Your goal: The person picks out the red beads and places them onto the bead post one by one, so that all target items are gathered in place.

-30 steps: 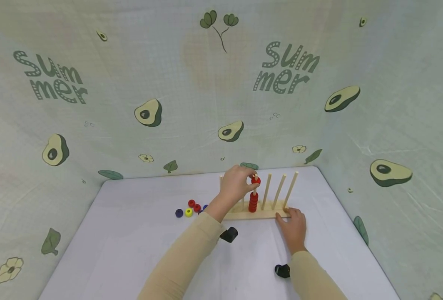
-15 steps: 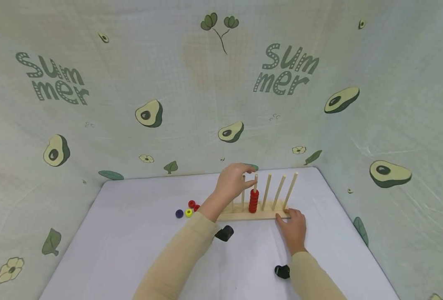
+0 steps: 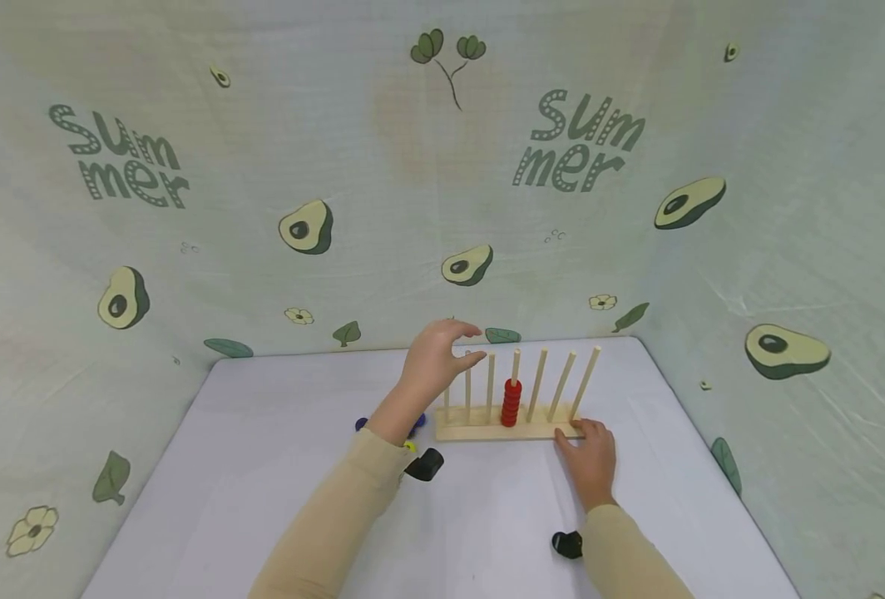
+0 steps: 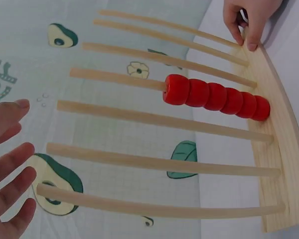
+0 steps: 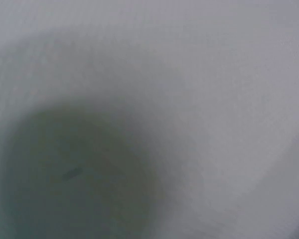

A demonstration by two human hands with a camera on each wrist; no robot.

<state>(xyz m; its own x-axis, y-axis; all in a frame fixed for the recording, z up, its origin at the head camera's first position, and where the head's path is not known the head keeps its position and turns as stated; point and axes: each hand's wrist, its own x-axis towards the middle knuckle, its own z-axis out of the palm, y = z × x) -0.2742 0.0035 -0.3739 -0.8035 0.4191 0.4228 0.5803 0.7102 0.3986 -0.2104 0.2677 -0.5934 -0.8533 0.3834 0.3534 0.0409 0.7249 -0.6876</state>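
A wooden peg rack (image 3: 472, 433) stands on the table, several upright pegs rising from its flat base. On the middle peg (image 4: 109, 78) sits a stack of several red beads (image 4: 215, 96), its upper end bare. My left hand (image 3: 429, 358) is raised over the rack's left pegs, thumb and fingers apart with nothing between them. In the left wrist view that hand's fingers (image 4: 12, 164) spread near the peg tips. My right hand (image 3: 592, 462) grips the right end of the base between thumb and fingers. The right wrist view is too blurred to show that hand.
Loose beads lie left of the rack, partly hidden by my left forearm: dark blue ones (image 3: 361, 424) and a yellow one (image 3: 410, 446). A black wrist camera (image 3: 425, 464) hangs under my left wrist. Patterned cloth (image 3: 383, 274) surrounds the white table (image 3: 263, 466).
My left hand let go of a red bead, which dropped onto the stack on the middle peg. The hand then moved left, away from that peg. My right hand stays on the base.
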